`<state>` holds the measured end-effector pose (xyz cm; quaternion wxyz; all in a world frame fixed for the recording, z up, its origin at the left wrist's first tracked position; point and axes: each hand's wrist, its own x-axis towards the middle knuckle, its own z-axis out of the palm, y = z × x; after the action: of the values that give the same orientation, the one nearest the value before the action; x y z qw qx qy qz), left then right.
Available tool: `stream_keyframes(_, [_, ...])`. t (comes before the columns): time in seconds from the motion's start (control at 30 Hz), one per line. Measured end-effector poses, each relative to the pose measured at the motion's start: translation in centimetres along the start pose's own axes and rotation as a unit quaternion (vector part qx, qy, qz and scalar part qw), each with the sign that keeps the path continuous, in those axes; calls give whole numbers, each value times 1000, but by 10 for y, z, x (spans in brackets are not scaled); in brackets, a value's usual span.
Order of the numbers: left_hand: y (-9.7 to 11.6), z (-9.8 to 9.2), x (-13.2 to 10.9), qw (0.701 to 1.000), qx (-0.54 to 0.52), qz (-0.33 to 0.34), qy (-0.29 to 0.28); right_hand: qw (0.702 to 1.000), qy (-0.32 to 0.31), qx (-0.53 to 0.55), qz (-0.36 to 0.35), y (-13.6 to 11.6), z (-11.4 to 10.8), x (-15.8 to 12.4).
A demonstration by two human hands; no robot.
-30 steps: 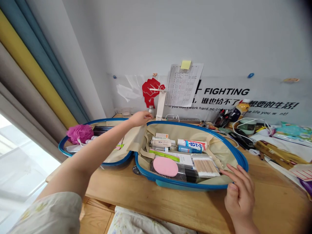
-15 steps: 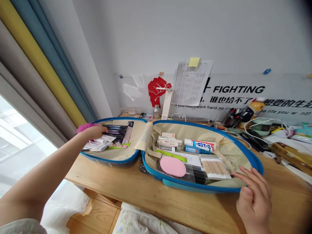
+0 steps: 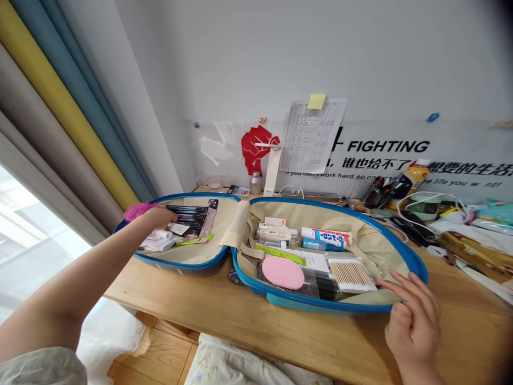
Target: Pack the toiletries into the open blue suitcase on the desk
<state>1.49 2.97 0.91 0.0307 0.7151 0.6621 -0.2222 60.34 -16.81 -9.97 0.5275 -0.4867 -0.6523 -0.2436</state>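
Observation:
An open blue-rimmed case (image 3: 280,295) with a beige lining lies on the wooden desk. My left hand (image 3: 160,216) reaches into its left half with fingers curled down beside a pack of slim black items (image 3: 190,214); whatever is under the fingertips is hidden. Near that hand are a pink mesh puff (image 3: 136,210) and white packets (image 3: 158,243). My right hand (image 3: 414,315) is at the front right rim, fingers spread and holding nothing. Its fingertips are by a pack of cotton swabs (image 3: 352,275). Also in the right half are a pink oval sponge (image 3: 282,272), toothpaste (image 3: 326,235) and small bottles (image 3: 276,234).
Behind the case stand a white lamp (image 3: 272,171), a small bottle (image 3: 255,183) and a power strip (image 3: 312,195). Clutter fills the desk's right side, including an orange drink bottle (image 3: 417,175), a cable and a golden pouch (image 3: 476,251). Curtains (image 3: 60,107) hang at left.
The view has shifted slightly. My left hand stays in the left half by the black items, and my right hand stays at the right rim. The case's contents look the same.

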Motion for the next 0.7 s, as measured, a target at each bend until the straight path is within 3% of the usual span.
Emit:
stream_keyframes(0.2, [8,-4,-15,1000,5,5,-2,1000,-12,-6,15,-3,-1,0])
stream_keyframes(0.43, [0,-8,-30,995,-22,20,99,1000,-5,11,9,-5,-1,1])
stream_keyframes(0.53, [0,-19,-33,989,-40,0,145,1000,-7,10,11,-5,-1,2])
stream_keyframes(0.6, [13,-35,-35,982,-57,-9,180,1000,-11,3,9,-5,-1,2])
stream_keyframes(0.7, [61,-64,-39,967,-81,20,242,1000,-12,-3,13,-4,-2,1])
